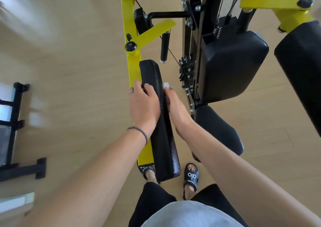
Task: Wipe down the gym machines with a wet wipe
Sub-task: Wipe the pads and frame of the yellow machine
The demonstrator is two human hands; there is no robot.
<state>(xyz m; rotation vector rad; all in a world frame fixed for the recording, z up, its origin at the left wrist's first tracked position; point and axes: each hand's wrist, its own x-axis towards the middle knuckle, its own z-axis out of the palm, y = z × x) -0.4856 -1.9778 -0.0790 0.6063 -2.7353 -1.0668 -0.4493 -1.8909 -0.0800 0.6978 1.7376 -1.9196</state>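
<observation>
Frame centre: long black padded arm pad (159, 122) running from mid-frame down to lower centre, mounted along the right side of the yellow steel arm (132, 53). Left hand (143, 103) on the pad's left edge; right hand (177, 110) against its right edge, with a small white wet wipe (166, 85) just above the fingers (169, 94). Right of centre: large black back pad (232, 66), black seat pad (220, 131) below it. Left edge: black metal rack (15, 127) on the wooden floor (69, 61).

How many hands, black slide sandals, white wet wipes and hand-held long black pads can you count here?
hands: 2 (left hand, right hand)
black slide sandals: 2
white wet wipe: 1
long black pad: 1
total: 6
</observation>
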